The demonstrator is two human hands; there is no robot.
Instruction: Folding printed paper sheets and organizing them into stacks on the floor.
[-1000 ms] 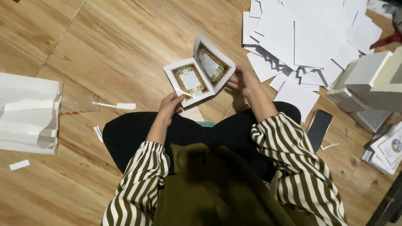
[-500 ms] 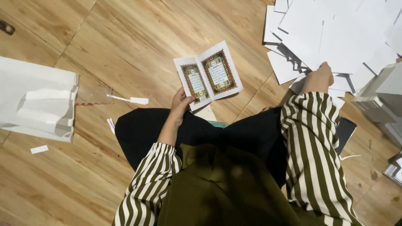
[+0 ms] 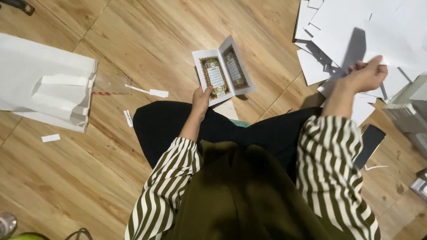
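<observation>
On the wooden floor (image 3: 133, 44), the left hand (image 3: 201, 98) grips an open gold-framed booklet (image 3: 222, 71); the right hand (image 3: 365, 76) pinches white sheets (image 3: 356, 26).

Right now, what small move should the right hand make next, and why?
Probably draw one white sheet from the scattered pile toward the open booklet: the right hand is raised over the pile, fingers pinched, while the left hand holds the booklet open at its lower edge.

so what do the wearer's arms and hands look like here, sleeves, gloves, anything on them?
Both arms wear long loose sleeves striped olive green and white: left sleeve, right sleeve, ending short of the wrists. The left hand and right hand are bare, with no gloves. No rings, watch or markings are visible.
</observation>
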